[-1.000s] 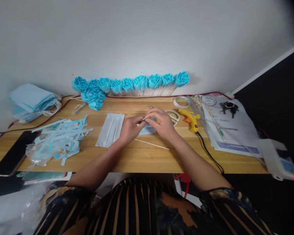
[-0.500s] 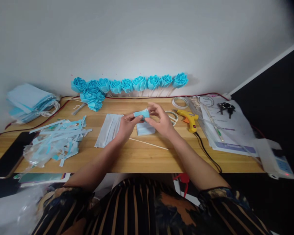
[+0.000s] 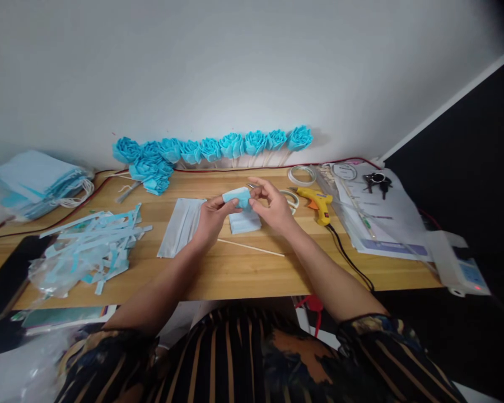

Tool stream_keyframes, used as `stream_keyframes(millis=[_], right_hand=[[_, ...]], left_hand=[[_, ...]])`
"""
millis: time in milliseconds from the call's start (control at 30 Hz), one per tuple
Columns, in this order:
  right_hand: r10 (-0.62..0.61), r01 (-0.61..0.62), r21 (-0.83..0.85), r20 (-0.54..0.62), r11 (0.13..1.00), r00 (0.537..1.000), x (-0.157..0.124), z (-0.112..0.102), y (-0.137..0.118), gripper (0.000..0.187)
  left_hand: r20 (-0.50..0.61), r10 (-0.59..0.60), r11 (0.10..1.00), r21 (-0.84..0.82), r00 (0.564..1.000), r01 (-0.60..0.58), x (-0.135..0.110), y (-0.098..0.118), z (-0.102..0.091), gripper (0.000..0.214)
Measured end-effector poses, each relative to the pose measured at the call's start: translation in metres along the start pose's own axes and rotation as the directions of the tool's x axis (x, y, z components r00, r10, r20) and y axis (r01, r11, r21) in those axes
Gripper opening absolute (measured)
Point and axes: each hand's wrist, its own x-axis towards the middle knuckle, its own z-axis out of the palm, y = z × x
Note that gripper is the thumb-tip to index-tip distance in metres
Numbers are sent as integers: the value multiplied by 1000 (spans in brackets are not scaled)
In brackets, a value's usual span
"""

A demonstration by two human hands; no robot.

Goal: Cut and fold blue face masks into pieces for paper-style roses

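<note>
Both hands are raised a little above the wooden table (image 3: 235,268) and pinch a small folded piece of blue mask fabric (image 3: 237,197) between them. My left hand (image 3: 212,217) grips its left end with thumb and fingers. My right hand (image 3: 273,206) holds the right end, fingers curled. Right under the hands lies a folded light-blue piece (image 3: 244,223), with a thin wooden stick (image 3: 252,248) just in front. A flat white face mask (image 3: 180,226) lies beside the left hand.
Several blue fabric roses on sticks (image 3: 218,146) lean against the wall. A pile of cut strips (image 3: 88,246) and a stack of masks (image 3: 37,182) sit left. A yellow glue gun (image 3: 317,200), tape rolls (image 3: 301,174), papers with keys (image 3: 373,210) lie right; a phone (image 3: 4,274) far left.
The hands have lifted off the table with the blue piece, which was pressed flat under them a second ago and is now held up between the fingertips. The view has shifted slightly right.
</note>
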Motion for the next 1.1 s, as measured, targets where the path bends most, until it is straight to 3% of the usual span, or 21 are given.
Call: stream_keyframes(millis=[233,433,833,1100], right_hand=[[-29,30,16,-26,999,999,-1,1,1,52],[-31,31,0,-35,1000,999,-2,2,-2,51],[-78,80,-78,26,994,997,-3,1,-7,53],[-52,51,-31,-46,998,998,-1,-4,-3,45]], left_hand=[[39,-9,999,-34,999,10,4,-5,-3,33],[-7,-10,999,-44,1000,10,4,-3,1,36],[30,79,977,195,996,-84,-1,-3,-1,19],[-19,59,958,281,998,-52,2,-2,-4,19]])
